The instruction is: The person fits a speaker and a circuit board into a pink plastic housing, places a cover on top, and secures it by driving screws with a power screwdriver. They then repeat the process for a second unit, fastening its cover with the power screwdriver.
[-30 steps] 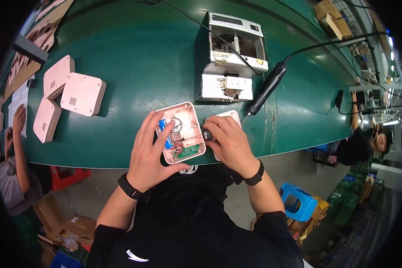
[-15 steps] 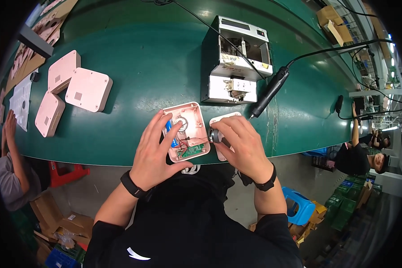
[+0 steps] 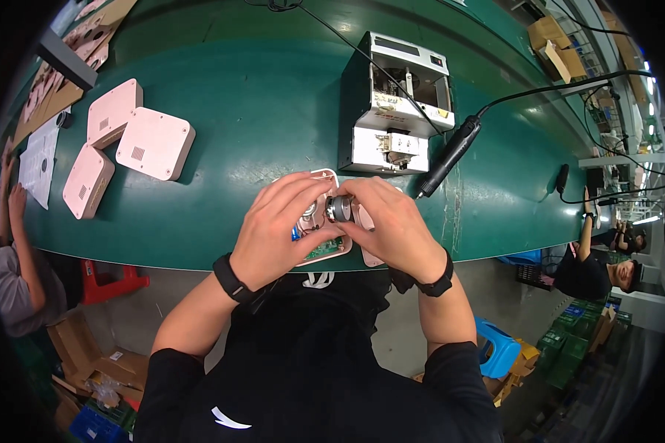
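A pink square housing point(image 3: 328, 257) lies at the table's near edge, partly covered by my hands. Within it a green circuit board point(image 3: 324, 249), a bit of a blue cylindrical cell point(image 3: 295, 233) and thin wires show. My right hand point(image 3: 393, 227) pinches a small round speaker point(image 3: 340, 209), dark grey with a metal rim, over the housing's right side. Arched over the left side is my left hand point(image 3: 279, 227), thumb and fingers apart, with no object visible in its grasp. A pink cover point(image 3: 371, 255) is partly hidden under my right hand.
Beyond my hands stands a white and black bench machine point(image 3: 391, 111); a black corded screwdriver point(image 3: 451, 155) lies beside it. Three pink housings point(image 3: 155, 144) rest at the left. Other people point(image 3: 26, 258) work at both ends. A blue stool point(image 3: 497, 347) is below right.
My right hand has carried the speaker left, over the housing. My left hand has shifted right, covering more of the housing, its fingers still apart. The view has moved slightly.
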Available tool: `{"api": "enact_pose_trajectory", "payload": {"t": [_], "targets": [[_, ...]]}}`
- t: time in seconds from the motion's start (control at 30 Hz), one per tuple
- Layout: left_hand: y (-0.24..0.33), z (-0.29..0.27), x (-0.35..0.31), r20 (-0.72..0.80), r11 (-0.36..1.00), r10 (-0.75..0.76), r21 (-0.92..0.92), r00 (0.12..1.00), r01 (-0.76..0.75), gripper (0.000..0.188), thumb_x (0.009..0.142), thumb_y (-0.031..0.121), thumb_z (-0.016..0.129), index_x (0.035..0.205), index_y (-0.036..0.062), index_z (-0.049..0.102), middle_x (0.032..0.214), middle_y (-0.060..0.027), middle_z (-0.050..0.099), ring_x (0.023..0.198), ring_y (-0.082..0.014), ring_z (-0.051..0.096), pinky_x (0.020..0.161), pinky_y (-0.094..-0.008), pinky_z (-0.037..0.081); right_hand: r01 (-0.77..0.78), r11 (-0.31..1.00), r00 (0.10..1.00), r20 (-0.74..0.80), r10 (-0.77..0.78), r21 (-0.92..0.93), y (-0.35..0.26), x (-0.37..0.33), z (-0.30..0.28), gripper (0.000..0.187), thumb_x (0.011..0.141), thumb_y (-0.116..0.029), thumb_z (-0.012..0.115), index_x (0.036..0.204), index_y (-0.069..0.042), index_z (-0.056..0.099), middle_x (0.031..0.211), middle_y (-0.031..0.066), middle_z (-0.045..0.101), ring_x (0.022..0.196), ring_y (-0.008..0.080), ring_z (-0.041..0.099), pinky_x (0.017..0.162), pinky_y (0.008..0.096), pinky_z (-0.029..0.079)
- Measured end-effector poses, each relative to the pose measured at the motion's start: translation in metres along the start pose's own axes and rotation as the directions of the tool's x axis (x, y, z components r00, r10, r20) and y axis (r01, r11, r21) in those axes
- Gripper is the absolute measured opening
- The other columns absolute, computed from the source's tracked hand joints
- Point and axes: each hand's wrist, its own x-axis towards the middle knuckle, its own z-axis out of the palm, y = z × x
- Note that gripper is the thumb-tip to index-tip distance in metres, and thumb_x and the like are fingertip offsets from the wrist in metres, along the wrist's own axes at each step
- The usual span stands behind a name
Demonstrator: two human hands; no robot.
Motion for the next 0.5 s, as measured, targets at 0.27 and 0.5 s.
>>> {"api": "enact_pose_trajectory", "payload": {"t": [0.27,0.5], "targets": [[-0.01,0.014,0.005,0.021,1.0,-0.013,-0.027,1.0,0.013,0.069,0.072,0.015,0.091,0.136,0.0055,0.066,0.124,-0.0113,0.073,0.121,-0.032,0.067,0.105,-0.0442,0.05,0.086,0.996,0.991,-0.1,-0.085,0.006,0.001,0.005,0.005,0.051,0.077,-0.003,0.083,0.124,-0.004,0.065,0.116,0.0115,0.069,0.098,0.0327,0.07,0.081,0.0414,0.058],[-0.005,0.014,0.008,-0.004,1.0,0.025,-0.003,1.0,-0.025,0.072,0.071,0.014,0.091,0.138,0.0054,0.064,0.117,-0.0107,0.075,0.116,-0.0315,0.068,0.107,-0.0444,0.049,0.032,0.996,0.999,-0.039,-0.035,-0.083,-0.003,0.002,0.002,0.05,0.077,-0.001,0.081,0.124,-0.004,0.063,0.113,0.0121,0.067,0.097,0.0331,0.069,0.079,0.0414,0.059]]}}
